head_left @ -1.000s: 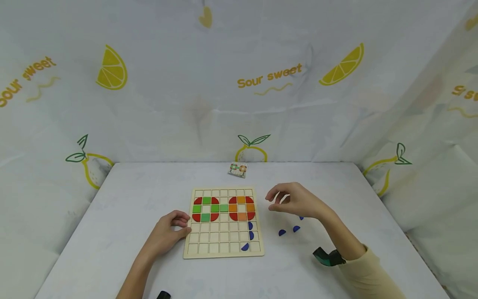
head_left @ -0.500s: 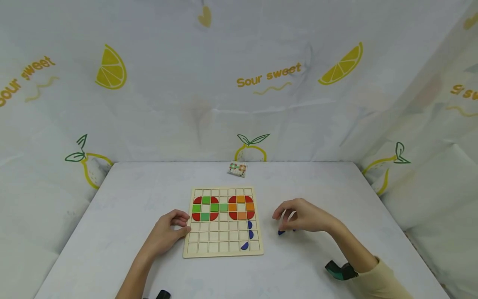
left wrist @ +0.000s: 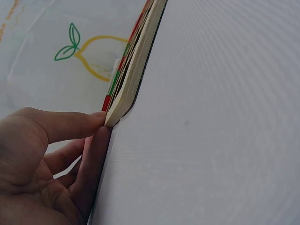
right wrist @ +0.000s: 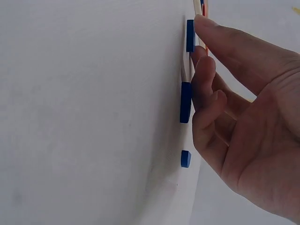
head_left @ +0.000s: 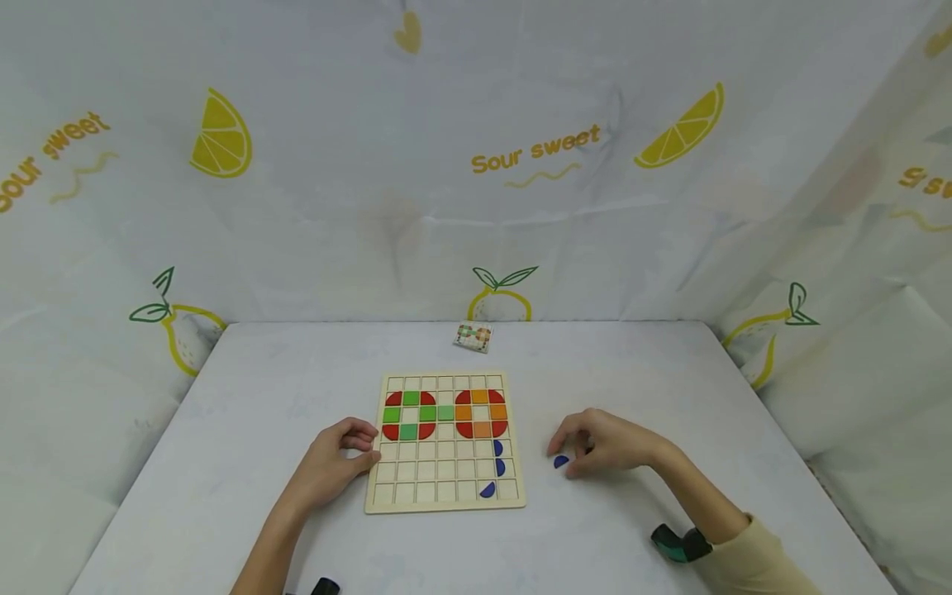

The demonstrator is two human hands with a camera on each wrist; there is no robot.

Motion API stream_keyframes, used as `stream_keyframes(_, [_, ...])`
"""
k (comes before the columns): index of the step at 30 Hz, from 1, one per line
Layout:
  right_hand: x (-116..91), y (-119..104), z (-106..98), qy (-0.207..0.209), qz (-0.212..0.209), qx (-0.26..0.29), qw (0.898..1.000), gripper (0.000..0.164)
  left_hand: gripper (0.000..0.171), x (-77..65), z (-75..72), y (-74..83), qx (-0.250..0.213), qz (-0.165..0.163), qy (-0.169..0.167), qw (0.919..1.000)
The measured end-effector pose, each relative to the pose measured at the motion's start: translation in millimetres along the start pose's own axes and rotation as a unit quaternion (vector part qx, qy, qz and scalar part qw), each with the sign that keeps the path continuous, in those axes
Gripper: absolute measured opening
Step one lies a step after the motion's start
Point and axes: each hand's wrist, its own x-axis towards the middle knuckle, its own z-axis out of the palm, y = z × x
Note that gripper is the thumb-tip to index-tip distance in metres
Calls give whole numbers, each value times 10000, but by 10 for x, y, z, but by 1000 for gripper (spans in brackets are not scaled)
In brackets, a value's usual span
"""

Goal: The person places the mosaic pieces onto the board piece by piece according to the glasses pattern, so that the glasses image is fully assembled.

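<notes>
A square wooden grid board (head_left: 426, 473) lies flat on the white table. Red quarter-rounds and green and orange squares form two rings on it; three blue half-discs sit at its near right. My left hand (head_left: 330, 463) touches the board's left edge with thumb and fingertips, and the left wrist view shows the thumb at the board's corner. To the right of the board, my right hand (head_left: 610, 442) hovers low, a blue half-disc (head_left: 561, 462) in the gap between thumb and forefinger. In the right wrist view, bent fingers (right wrist: 204, 79) are close to a second blue half-disc (right wrist: 186, 102).
A small printed pattern card (head_left: 473, 336) lies at the table's far edge, behind the board. Another blue half-disc (right wrist: 186, 159) rests on the table by the right hand. White cloth (head_left: 335, 248) with lemon prints hangs behind and at the sides.
My right hand has come down and slightly right, from beside the board's upper right to the loose blue half-discs. The left hand and the board have stayed put.
</notes>
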Motion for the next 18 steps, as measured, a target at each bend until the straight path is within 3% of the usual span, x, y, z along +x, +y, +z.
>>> stream_keyframes(18, [77, 90, -36, -56, 105, 70, 9999, 14, 31, 5, -1, -2, 8, -53, 10, 10000])
